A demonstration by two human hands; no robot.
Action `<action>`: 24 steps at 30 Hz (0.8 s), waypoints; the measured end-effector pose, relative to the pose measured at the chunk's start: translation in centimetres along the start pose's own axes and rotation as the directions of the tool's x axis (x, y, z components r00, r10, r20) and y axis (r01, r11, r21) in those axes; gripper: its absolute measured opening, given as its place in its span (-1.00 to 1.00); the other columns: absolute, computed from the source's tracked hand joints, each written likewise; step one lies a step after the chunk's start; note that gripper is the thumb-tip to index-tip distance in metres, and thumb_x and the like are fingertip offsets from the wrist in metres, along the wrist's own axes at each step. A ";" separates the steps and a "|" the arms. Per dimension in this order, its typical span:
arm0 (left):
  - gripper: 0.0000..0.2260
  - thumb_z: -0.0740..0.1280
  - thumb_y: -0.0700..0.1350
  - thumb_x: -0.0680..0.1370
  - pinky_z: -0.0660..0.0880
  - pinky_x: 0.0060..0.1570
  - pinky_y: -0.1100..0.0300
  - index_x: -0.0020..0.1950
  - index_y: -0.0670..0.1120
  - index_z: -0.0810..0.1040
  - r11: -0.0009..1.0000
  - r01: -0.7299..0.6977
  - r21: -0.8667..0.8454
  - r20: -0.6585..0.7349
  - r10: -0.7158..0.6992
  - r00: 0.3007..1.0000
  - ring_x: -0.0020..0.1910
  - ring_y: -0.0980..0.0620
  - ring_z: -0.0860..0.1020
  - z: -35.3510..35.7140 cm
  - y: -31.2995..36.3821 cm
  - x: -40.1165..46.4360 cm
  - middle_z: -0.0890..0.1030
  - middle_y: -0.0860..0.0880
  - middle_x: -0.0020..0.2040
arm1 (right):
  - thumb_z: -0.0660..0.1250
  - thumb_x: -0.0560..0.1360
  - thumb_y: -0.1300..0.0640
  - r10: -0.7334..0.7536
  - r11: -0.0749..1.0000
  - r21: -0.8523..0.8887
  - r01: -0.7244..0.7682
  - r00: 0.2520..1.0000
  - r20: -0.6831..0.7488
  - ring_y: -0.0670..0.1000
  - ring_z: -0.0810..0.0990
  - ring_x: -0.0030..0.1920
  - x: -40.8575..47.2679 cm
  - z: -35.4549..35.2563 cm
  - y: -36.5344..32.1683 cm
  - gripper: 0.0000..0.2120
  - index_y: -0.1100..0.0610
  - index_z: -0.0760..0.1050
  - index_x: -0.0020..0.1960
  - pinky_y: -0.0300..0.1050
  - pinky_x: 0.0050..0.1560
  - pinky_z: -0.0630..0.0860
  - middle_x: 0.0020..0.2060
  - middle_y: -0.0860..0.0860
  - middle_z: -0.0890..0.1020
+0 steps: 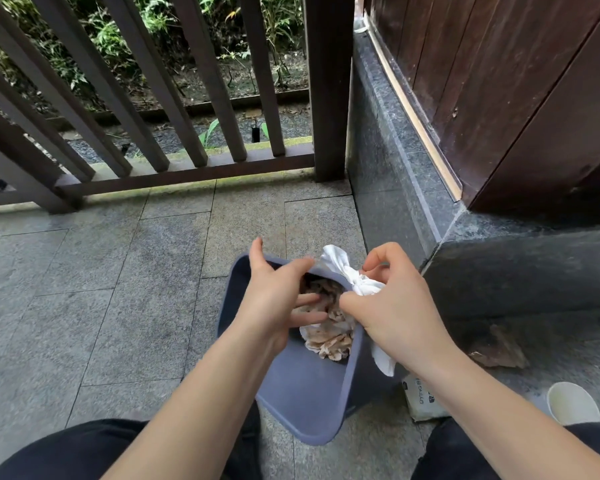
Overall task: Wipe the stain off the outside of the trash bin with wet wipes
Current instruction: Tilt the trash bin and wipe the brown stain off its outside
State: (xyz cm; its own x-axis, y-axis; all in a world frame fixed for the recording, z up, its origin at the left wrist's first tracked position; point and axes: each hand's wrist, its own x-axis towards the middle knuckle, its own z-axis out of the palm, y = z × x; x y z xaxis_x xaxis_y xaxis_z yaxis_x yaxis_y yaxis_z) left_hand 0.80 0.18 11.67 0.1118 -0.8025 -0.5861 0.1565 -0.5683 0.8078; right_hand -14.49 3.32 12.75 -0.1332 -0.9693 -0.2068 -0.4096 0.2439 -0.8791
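Note:
A blue-grey plastic trash bin (pixel 302 393) stands tilted on the stone floor between my knees, with crumpled brownish paper (pixel 329 337) inside it. My left hand (pixel 278 299) grips the bin's far rim, thumb outside and fingers reaching into the opening. My right hand (pixel 395 306) holds a bunched white wet wipe (pixel 340 268) at the bin's right rim; one end of the wipe sticks up and another hangs below my wrist.
A white wet wipe pack (pixel 421 400) lies on the floor right of the bin, beside a white paper cup (pixel 572 403). A brown scrap (pixel 499 348) lies near the dark stone step (pixel 499 271). A wooden railing (pixel 187 133) runs ahead.

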 end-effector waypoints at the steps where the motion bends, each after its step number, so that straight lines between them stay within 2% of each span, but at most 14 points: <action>1: -0.17 0.40 -0.16 0.60 0.69 -0.22 -0.19 0.60 0.38 -0.04 0.999 -0.003 -0.050 -0.040 0.001 0.999 -0.09 -0.26 0.74 -0.2 0.2 0.6 0.51 -0.25 0.37 | 0.44 0.31 0.25 -0.013 1.000 -0.007 0.013 1.000 -0.002 0.04 0.56 -0.19 -0.2 -0.1 -0.3 -0.66 -0.02 0.37 -0.07 -0.07 -0.24 0.46 -0.12 0.01 0.63; 3: -0.20 0.36 -0.21 0.62 0.69 -0.27 -0.14 0.62 0.34 -0.02 0.989 -0.033 -0.142 -0.103 0.018 0.994 -0.18 -0.23 0.75 -0.8 0.5 1.5 0.50 -0.26 0.35 | 0.44 0.33 0.25 -0.045 0.999 -0.014 0.045 0.999 0.013 0.01 0.57 -0.18 -1.1 0.0 -0.8 -0.67 0.00 0.37 -0.06 -0.16 -0.24 0.45 -0.13 0.00 0.60; 5: -0.19 0.32 -0.30 0.61 0.65 -0.41 -0.03 0.63 0.31 0.02 0.981 -0.067 -0.181 -0.141 0.042 0.989 -0.31 -0.12 0.73 -1.1 0.5 1.8 0.56 -0.24 0.19 | 0.45 0.32 0.26 -0.081 0.997 -0.006 0.082 0.996 0.041 -0.07 0.55 -0.19 -2.5 0.7 -0.8 -0.67 -0.01 0.38 -0.08 -0.30 -0.26 0.41 -0.16 -0.04 0.59; 7: -0.17 0.24 -0.40 0.57 0.48 -0.55 0.18 0.65 0.28 0.06 0.990 -0.109 -0.094 -0.178 0.091 0.980 -0.52 0.04 0.53 -1.0 0.0 1.6 0.61 -0.22 0.01 | 0.44 0.30 0.27 -0.111 0.994 0.022 0.110 0.992 0.065 -0.10 0.53 -0.19 -4.1 1.7 -0.6 -0.67 -0.01 0.38 -0.10 -0.36 -0.25 0.41 -0.22 -0.07 0.58; 9: -0.15 0.15 -0.41 0.50 0.33 -0.56 0.23 0.64 0.29 0.11 0.980 -0.179 0.087 -0.219 0.194 0.956 -0.58 0.11 0.37 -0.8 -0.8 1.3 0.65 -0.25 0.18 | 0.45 0.30 0.30 -0.137 0.989 0.066 0.132 0.987 0.079 -0.12 0.54 -0.15 -5.4 2.7 -0.2 -0.65 -0.04 0.39 -0.10 -0.41 -0.22 0.42 -0.20 -0.09 0.57; 10: -0.16 0.13 -0.38 0.47 0.32 -0.55 0.21 0.62 0.31 0.15 0.961 -0.219 0.170 -0.219 0.254 0.942 -0.59 0.13 0.35 -0.8 -1.2 1.1 0.65 -0.20 0.21 | 0.47 0.31 0.29 -0.156 0.985 0.082 0.149 0.984 0.084 -0.13 0.54 -0.11 -5.9 3.2 0.1 -0.63 -0.05 0.40 -0.09 -0.43 -0.20 0.42 -0.16 -0.13 0.57; 12: -0.19 0.13 -0.30 0.44 0.35 -0.47 0.13 0.56 0.40 0.22 0.914 -0.295 0.281 -0.195 0.355 0.914 -0.55 0.10 0.34 -1.1 -1.5 0.6 0.65 -0.05 -0.08 | 0.51 0.31 0.25 -0.213 0.974 0.092 0.207 0.974 0.070 -0.15 0.56 -0.08 -6.4 3.8 0.5 -0.65 -0.08 0.47 -0.07 -0.48 -0.16 0.41 -0.14 -0.16 0.58; 13: -0.20 0.13 -0.29 0.43 0.39 -0.40 0.09 0.53 0.42 0.25 0.897 -0.323 0.302 -0.185 0.388 0.903 -0.49 0.07 0.37 -1.2 -1.4 0.6 0.63 -0.03 -0.14 | 0.52 0.31 0.22 -0.248 0.966 0.095 0.241 0.966 0.068 -0.18 0.58 -0.09 -6.5 4.0 0.6 -0.67 -0.08 0.51 -0.06 -0.51 -0.14 0.40 -0.16 -0.16 0.59; 16: -0.22 0.16 -0.37 0.46 0.54 -0.23 -0.02 0.45 0.42 0.36 0.878 -0.384 0.285 -0.171 0.441 0.881 -0.24 0.02 0.60 -1.6 -1.0 0.7 0.71 0.07 0.03 | 0.51 0.33 0.16 -0.363 0.929 0.107 0.353 0.926 0.101 -0.20 0.60 -0.11 -7.0 4.7 1.1 -0.71 -0.06 0.59 0.00 -0.51 -0.07 0.41 -0.09 -0.15 0.59; 18: -0.26 0.16 -0.37 0.45 0.59 -0.19 -0.13 0.37 0.40 0.44 0.844 -0.444 0.302 -0.149 0.502 0.852 -0.15 -0.08 0.65 -1.6 -0.8 0.5 0.71 0.12 -0.06 | 0.48 0.33 0.21 -0.387 0.918 0.116 0.378 0.920 0.065 -0.19 0.60 -0.15 -7.3 5.8 1.5 -0.71 -0.06 0.59 -0.01 -0.46 -0.08 0.44 -0.11 -0.11 0.59; 20: -0.31 0.16 -0.34 0.44 0.57 -0.25 -0.17 0.32 0.40 0.46 0.802 -0.504 0.319 -0.116 0.561 0.820 -0.19 -0.19 0.63 -1.4 -0.7 0.1 0.71 0.08 -0.11 | 0.46 0.33 0.24 -0.380 0.918 0.118 0.378 0.925 -0.002 -0.20 0.59 -0.20 -7.5 6.9 1.8 -0.72 -0.06 0.56 -0.04 -0.46 -0.12 0.44 -0.15 -0.10 0.58; 22: -0.34 0.18 -0.32 0.48 0.49 -0.39 -0.03 0.34 0.39 0.46 0.776 -0.543 0.320 -0.070 0.591 0.804 -0.34 -0.15 0.53 -1.1 -0.8 0.1 0.72 0.02 -0.13 | 0.45 0.34 0.22 -0.351 0.926 0.129 0.353 0.935 -0.043 -0.23 0.57 -0.20 -7.3 7.8 2.0 -0.74 -0.06 0.52 -0.06 -0.47 -0.14 0.42 -0.16 -0.12 0.56; 24: -0.36 0.19 -0.33 0.53 0.43 -0.42 0.01 0.35 0.38 0.46 0.770 -0.554 0.318 -0.034 0.593 0.805 -0.37 -0.08 0.46 -0.6 -0.5 0.2 0.73 -0.05 -0.13 | 0.40 0.33 0.14 -0.326 0.929 0.151 0.337 0.941 -0.092 -0.28 0.54 -0.22 -6.9 8.4 2.0 -0.78 -0.08 0.48 -0.08 -0.51 -0.16 0.39 -0.19 -0.17 0.53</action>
State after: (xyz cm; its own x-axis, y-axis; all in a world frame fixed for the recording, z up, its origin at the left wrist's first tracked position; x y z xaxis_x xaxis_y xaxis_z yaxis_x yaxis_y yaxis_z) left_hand 1.30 0.38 11.09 0.2162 -0.9763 0.0052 -0.2531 -0.0509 0.9661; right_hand -6.80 10.25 8.83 -0.0749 -0.9885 0.1315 -0.2889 -0.1047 -0.9516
